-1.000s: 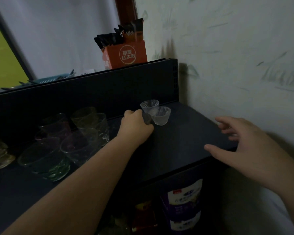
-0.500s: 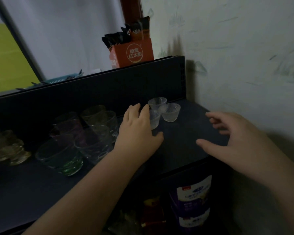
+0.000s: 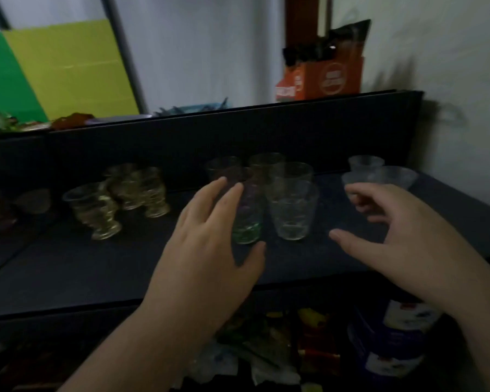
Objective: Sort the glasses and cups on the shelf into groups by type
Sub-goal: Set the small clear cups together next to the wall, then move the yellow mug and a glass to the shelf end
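On the dark shelf (image 3: 96, 267) stand several tumblers in the middle: a green-tinted glass (image 3: 248, 224) and a clear tumbler (image 3: 292, 213) in front, with others behind them. My left hand (image 3: 212, 244) hovers open just left of the green glass, fingers spread, not gripping it. My right hand (image 3: 391, 233) is open to the right of the clear tumbler. Three small clear ribbed cups (image 3: 391, 174) sit at the far right near the wall. Several yellowish footed glasses (image 3: 130, 190) stand to the left.
An orange box of sachets (image 3: 328, 77) sits on the top ledge at the back right. Dark glasses (image 3: 0, 210) stand at the far left. The white wall bounds the shelf on the right. Below the shelf lie packets and purple-white tins (image 3: 393, 343).
My left hand left the small ribbed cups and moved left to the tumblers. My view swung left, bringing the yellowish footed glasses into sight. My right hand followed to beside the clear tumbler.
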Available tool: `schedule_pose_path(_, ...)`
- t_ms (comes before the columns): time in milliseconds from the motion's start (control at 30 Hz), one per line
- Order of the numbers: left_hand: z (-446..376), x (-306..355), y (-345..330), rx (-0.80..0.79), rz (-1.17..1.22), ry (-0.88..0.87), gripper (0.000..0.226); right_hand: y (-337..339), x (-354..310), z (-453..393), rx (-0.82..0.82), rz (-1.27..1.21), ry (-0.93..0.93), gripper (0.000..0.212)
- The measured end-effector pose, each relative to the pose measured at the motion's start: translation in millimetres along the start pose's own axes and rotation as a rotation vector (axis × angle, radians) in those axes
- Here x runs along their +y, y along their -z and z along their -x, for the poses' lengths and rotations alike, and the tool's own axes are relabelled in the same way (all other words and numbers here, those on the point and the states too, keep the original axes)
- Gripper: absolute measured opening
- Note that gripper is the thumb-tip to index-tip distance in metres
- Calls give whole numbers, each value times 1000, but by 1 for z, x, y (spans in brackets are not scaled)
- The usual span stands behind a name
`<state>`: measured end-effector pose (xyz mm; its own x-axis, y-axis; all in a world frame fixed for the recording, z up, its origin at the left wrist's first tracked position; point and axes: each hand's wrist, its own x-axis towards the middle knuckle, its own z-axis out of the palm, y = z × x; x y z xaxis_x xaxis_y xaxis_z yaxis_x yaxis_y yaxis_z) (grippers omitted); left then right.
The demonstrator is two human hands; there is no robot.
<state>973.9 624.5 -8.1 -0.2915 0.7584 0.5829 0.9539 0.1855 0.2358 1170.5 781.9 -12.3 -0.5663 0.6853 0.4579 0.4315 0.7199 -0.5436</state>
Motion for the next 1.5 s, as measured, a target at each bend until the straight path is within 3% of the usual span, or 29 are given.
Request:
schedule_pose_path(367, 127, -202, 126, -8, -97, 385, 81, -136, -189, 8, -246, -79, 188, 67)
schedule_pose_path(733, 199, -319, 194, 78, -124, 562, 82, -251, -309, -7, -391, -111, 318, 67)
schedule_pose_path(1133, 158, -415, 223, 145, -191, 497, 79, -349, -405, -70, -338, -164, 495, 68)
schedule_pose_path(1333, 149, -493, 233, 116, -87, 518, 81, -378, -429, -87, -329, -80, 401, 70)
schedule_pose_path(1500, 127, -562, 244, 61, -17, 413, 82, -408, -454, -88, -240, 5, 255, 72)
